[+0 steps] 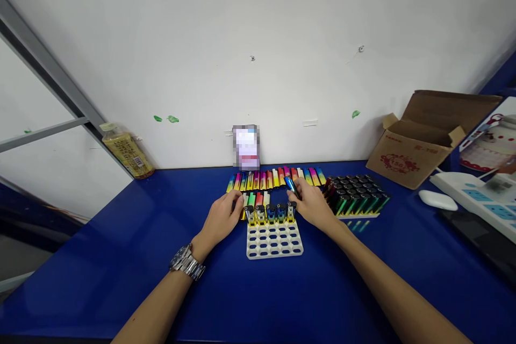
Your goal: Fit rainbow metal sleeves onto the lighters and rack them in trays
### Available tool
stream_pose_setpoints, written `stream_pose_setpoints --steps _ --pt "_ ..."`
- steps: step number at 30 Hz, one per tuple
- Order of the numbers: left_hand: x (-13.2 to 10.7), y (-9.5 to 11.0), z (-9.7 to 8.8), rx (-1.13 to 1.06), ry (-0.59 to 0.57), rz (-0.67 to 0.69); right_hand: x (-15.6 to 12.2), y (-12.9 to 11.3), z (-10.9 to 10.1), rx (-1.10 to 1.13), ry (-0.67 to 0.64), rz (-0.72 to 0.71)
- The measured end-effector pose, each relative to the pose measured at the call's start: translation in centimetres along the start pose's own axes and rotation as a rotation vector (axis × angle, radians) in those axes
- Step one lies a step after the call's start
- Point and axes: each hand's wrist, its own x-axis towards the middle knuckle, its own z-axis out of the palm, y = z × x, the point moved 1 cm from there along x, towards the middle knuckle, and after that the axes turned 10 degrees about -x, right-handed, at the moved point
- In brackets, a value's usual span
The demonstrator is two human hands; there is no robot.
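Observation:
A white tray with round holes (274, 240) lies on the blue table (121, 247). Several lighters (270, 213) stand upright in its far row. My right hand (313, 204) is closed on a blue lighter (291, 185), held tilted just above the tray's far right corner. My left hand (223, 217), with a metal watch on the wrist, rests at the tray's far left corner, fingers curled on the lighters lying there. A row of colourful lighters (276, 177) lies flat behind the tray, near the wall.
A full tray of dark-capped lighters (355, 194) stands right of my right hand. An open cardboard box (427, 137), a white mouse (437, 200) and a power strip (479, 199) are at the far right. A drink bottle (127, 151) leans at the far left.

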Motion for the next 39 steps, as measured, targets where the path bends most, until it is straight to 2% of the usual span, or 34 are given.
stream_pose_setpoints --steps 2,7,11,13,20,31,39 --pt "0.0 0.0 0.0 0.003 0.004 -0.003 -0.1 -0.2 -0.1 0.159 0.041 -0.014" --pt "0.1 0.1 0.0 0.000 -0.018 0.002 -0.4 -0.7 0.1 0.583 -0.042 0.123" --pt "0.1 0.1 -0.1 -0.005 -0.027 -0.002 -0.1 -0.6 0.7 0.846 0.041 0.188" --pt "0.1 0.2 -0.1 -0.006 -0.030 0.001 0.1 -0.5 0.9 0.918 0.042 0.205" --pt "0.1 0.0 0.0 -0.007 -0.032 0.001 0.5 0.0 1.4 0.969 -0.001 0.376" --pt "0.1 -0.1 0.1 0.017 -0.021 0.011 0.4 -0.3 1.0 0.965 -0.004 0.442" --pt "0.1 -0.1 0.1 0.009 -0.019 0.011 0.4 -0.2 1.2 0.998 0.004 0.410"
